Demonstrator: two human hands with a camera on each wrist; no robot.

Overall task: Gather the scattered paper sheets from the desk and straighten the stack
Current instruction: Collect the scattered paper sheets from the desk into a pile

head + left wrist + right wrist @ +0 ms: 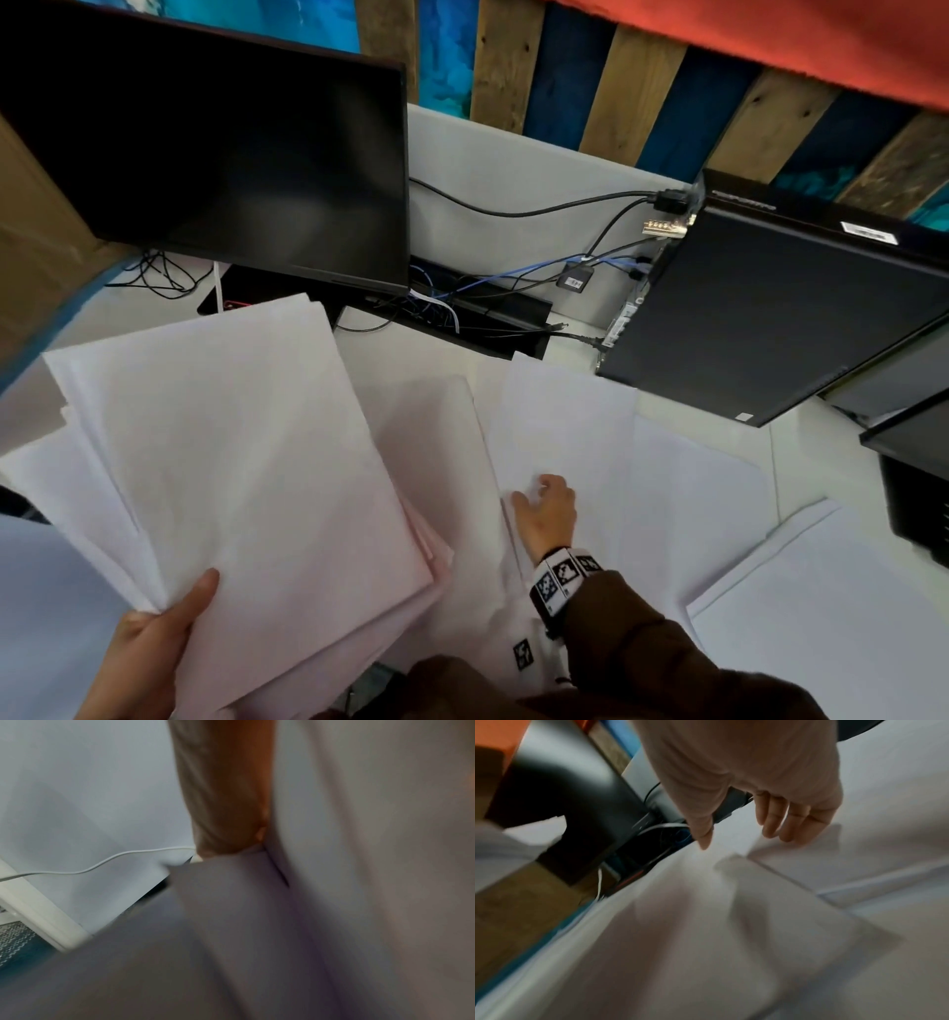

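Note:
My left hand (154, 642) grips a thick, uneven stack of white paper (246, 462) by its near corner, thumb on top, and holds it up over the left of the desk. The left wrist view is blurred and shows the thumb (226, 801) against the paper stack (359, 862). My right hand (544, 506) rests its loosely bent fingertips on a loose sheet (565, 421) lying mid-desk. In the right wrist view the right hand (734, 839) has thumb and fingers spread apart over that sheet (770, 912). More loose sheets (821, 591) lie to the right.
A dark monitor (231, 154) stands at the back left. A black computer case (770, 308) lies at the back right, with a tangle of cables (462, 298) between them. The white desk (801, 452) shows bare beside the case. Another black device (914, 462) sits at the right edge.

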